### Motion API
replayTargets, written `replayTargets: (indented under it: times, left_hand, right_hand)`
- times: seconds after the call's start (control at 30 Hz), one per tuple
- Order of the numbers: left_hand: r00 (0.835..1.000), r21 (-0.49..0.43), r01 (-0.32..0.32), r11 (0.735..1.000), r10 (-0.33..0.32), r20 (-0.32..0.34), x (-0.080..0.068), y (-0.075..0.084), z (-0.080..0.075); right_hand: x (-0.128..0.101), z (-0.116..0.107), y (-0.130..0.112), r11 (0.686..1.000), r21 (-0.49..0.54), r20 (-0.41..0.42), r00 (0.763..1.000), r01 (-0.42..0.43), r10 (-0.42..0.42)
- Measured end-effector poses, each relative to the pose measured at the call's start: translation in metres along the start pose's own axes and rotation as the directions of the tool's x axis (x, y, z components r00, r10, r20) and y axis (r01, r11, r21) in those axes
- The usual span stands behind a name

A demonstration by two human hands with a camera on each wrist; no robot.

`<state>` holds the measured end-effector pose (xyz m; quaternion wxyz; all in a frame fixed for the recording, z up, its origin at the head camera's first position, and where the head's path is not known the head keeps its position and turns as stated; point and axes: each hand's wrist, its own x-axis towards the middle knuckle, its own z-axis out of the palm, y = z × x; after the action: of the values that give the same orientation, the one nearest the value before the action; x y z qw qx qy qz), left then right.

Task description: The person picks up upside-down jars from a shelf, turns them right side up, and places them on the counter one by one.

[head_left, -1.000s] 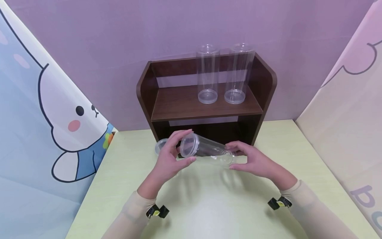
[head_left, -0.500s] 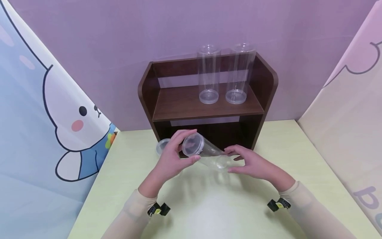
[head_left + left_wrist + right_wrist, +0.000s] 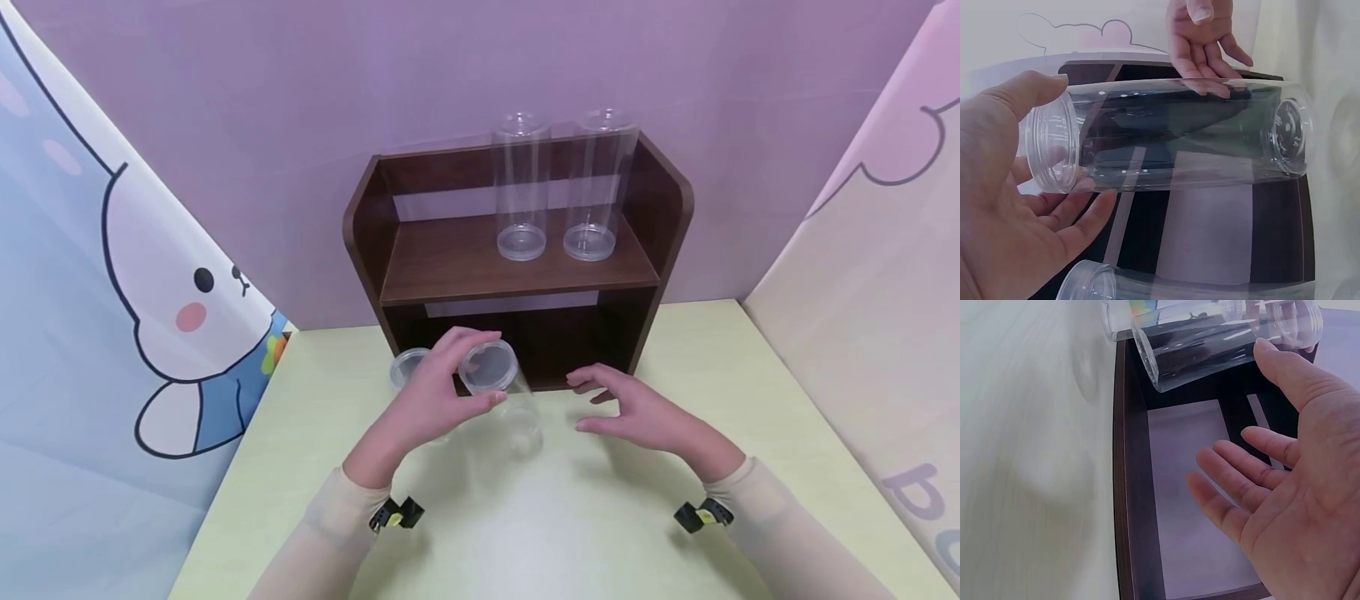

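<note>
While R hand (image 3: 637,412) hangs open, L hand (image 3: 435,392) grips clear jar (image 3: 502,392).

Bright, even light from above; soft hand shadows fall on the pale green tabletop (image 3: 675,367), white glints streak the clear plastic tube (image 3: 1172,134), wide-angle bending at the edges.

We see a clear, colourless plastic tube (image 3: 504,398), a dark brown wooden shelf (image 3: 517,267) bearing two more clear tubes (image 3: 521,187), and a pale yellow-green counter (image 3: 525,517). The back wall (image 3: 300,100) is plain lilac; the left panel (image 3: 90,317) is light blue with a white, pink-cheeked rabbit.
</note>
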<state>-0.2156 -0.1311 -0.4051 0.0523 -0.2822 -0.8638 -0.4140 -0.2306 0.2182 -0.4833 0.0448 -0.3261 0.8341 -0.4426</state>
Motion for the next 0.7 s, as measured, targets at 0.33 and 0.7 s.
replayTargets:
  times: [0.33,0.7]
  left_hand:
    - [1.0,0.034,-0.005,0.999,0.005,-0.005,0.004,0.0,-0.012]
    - [1.0,0.125,0.021,0.992,-0.019,-0.024,0.01,-0.002,-0.026]
  right_hand:
    - [-0.005,-0.002,0.0,1.0,0.006,0.005,1.0,-0.023,0.023]
    - [-0.005,0.0,0.0,1.0,0.002,0.005,1.0,-0.018,0.018]
